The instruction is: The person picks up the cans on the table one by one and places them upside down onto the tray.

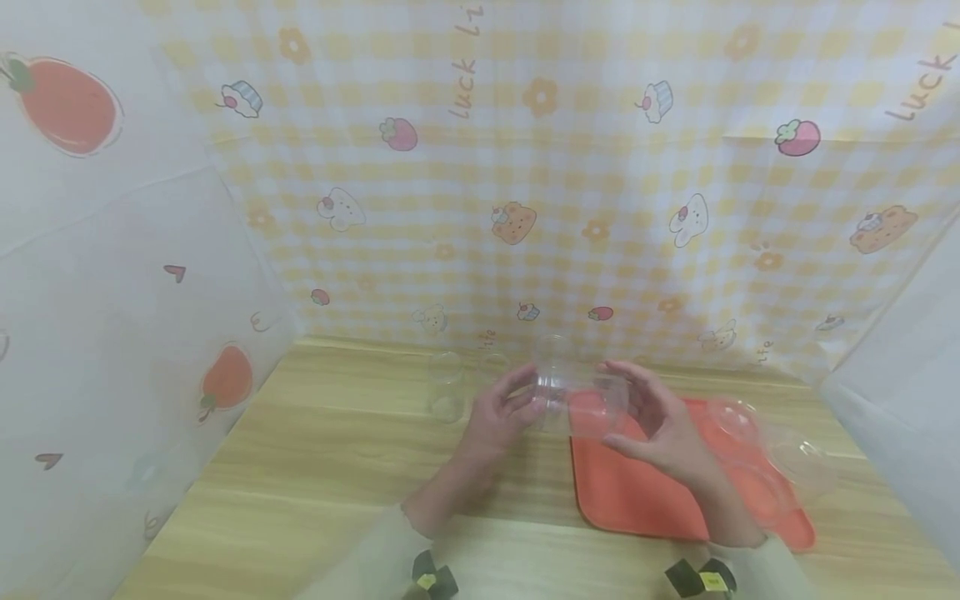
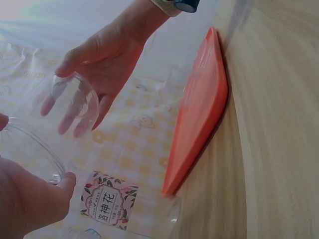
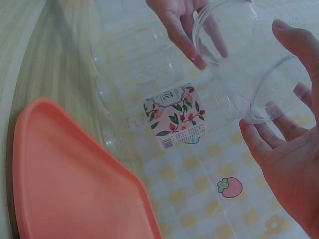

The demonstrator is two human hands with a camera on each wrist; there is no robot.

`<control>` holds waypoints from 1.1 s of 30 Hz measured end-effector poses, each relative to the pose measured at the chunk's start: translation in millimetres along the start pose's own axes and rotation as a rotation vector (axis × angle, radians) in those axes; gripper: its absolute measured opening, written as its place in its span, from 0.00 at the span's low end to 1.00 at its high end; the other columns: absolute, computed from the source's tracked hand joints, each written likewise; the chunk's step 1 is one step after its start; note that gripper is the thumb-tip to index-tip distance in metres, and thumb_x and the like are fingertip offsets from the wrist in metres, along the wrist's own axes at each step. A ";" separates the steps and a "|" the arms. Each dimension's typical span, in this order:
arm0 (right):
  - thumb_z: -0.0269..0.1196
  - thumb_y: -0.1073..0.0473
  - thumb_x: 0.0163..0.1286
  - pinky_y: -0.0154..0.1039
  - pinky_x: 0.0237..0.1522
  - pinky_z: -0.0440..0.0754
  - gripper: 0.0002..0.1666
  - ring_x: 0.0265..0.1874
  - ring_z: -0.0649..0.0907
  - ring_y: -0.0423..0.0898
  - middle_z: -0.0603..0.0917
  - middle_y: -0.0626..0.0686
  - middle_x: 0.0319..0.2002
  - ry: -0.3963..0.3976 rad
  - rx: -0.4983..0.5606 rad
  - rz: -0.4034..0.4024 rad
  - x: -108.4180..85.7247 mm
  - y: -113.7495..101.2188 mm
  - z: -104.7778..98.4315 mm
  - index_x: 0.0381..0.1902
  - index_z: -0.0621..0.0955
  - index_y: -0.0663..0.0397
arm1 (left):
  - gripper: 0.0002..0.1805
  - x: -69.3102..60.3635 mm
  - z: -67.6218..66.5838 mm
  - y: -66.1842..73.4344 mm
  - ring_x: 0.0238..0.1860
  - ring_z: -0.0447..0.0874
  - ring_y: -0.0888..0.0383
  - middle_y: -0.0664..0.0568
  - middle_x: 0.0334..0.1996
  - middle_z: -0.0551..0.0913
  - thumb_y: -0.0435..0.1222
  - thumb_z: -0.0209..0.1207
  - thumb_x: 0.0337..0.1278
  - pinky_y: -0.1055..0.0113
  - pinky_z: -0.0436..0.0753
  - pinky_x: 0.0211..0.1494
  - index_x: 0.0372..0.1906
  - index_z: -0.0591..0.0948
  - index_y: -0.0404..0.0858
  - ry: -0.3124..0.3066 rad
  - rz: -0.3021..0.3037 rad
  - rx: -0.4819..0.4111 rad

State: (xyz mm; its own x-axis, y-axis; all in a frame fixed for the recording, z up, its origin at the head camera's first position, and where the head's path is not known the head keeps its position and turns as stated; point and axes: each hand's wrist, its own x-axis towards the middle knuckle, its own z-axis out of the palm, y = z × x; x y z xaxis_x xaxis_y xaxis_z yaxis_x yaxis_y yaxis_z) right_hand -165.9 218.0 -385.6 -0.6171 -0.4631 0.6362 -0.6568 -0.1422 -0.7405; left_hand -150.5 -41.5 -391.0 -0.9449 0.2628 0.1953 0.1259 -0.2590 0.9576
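Observation:
A clear plastic jar (image 1: 581,402) is held on its side in the air between the two hands. My left hand (image 1: 504,410) grips it around the ringed rim (image 2: 37,142) at its left end. At the other end, my right hand (image 1: 663,425) holds the jar's round base (image 2: 82,102) between thumb and spread fingers. Behind them stands another clear jar with a pink floral label (image 3: 177,114); in the left wrist view, Chinese characters show on the label. The jar walls are see-through, so their edges are faint.
More clear jars (image 1: 447,387) stand at the back of the wooden table (image 1: 322,467), left of the hands. An orange tray (image 1: 637,500) lies under and right of the right hand. Several clear rounded plastic pieces (image 1: 802,462) lie on and beside it. A checked cloth (image 1: 480,167) hangs behind.

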 end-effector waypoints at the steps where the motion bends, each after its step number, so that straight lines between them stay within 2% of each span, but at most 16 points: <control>1: 0.67 0.91 0.46 0.41 0.68 0.69 0.54 0.68 0.71 0.58 0.65 0.76 0.68 0.000 -0.003 0.001 -0.3 0.1 -0.5 0.72 0.60 0.77 | 0.37 0.4 -0.8 0.8 0.69 0.69 0.44 0.42 0.71 0.68 0.37 0.64 0.63 0.56 0.73 0.67 0.76 0.66 0.38 -0.014 0.005 0.010; 7: 0.67 0.91 0.46 0.41 0.68 0.70 0.54 0.67 0.71 0.57 0.64 0.77 0.68 -0.003 -0.006 0.012 -0.2 -1.7 -3.2 0.72 0.60 0.77 | 0.41 1.4 -8.1 4.6 0.70 0.68 0.46 0.46 0.73 0.66 0.40 0.67 0.63 0.60 0.74 0.67 0.78 0.62 0.42 -0.094 0.066 0.122; 12: 0.67 0.90 0.47 0.41 0.68 0.70 0.54 0.67 0.71 0.58 0.63 0.77 0.68 -0.003 -0.009 0.033 -0.3 -3.8 -4.0 0.73 0.60 0.76 | 0.43 -0.6 -14.9 7.2 0.70 0.68 0.48 0.48 0.74 0.66 0.40 0.67 0.63 0.61 0.71 0.69 0.79 0.60 0.42 -0.121 0.122 0.174; 17: 0.68 0.90 0.47 0.42 0.69 0.69 0.54 0.68 0.71 0.58 0.64 0.75 0.69 -0.005 -0.014 0.040 -2.3 -3.9 -5.6 0.73 0.60 0.76 | 0.43 -2.5 -20.4 9.1 0.70 0.68 0.49 0.46 0.74 0.65 0.38 0.68 0.62 0.61 0.71 0.69 0.79 0.61 0.42 -0.123 0.135 0.226; 24: 0.68 0.89 0.48 0.41 0.69 0.68 0.54 0.69 0.69 0.59 0.64 0.76 0.68 -0.001 -0.037 0.040 -5.7 -3.9 -7.3 0.73 0.61 0.76 | 0.43 -6.9 -29.0 10.3 0.71 0.65 0.40 0.42 0.75 0.64 0.38 0.69 0.61 0.55 0.70 0.70 0.78 0.62 0.42 -0.132 0.161 0.336; 33: 0.68 0.90 0.47 0.42 0.68 0.70 0.54 0.68 0.69 0.59 0.63 0.78 0.67 -0.011 -0.025 0.023 -6.5 -4.4 -10.1 0.72 0.60 0.77 | 0.41 -11.2 -40.2 14.4 0.71 0.66 0.45 0.49 0.74 0.65 0.36 0.72 0.58 0.54 0.70 0.69 0.75 0.67 0.44 -0.127 0.122 0.390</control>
State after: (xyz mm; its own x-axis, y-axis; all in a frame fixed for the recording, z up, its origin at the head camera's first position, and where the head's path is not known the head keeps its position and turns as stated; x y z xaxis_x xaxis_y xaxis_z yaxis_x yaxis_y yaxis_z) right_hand -163.4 230.5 -384.3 -0.6274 -0.4755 0.6167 -0.6532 -0.1097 -0.7492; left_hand -150.2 -85.5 -387.9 -0.8744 0.3704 0.3134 0.3623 0.0687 0.9295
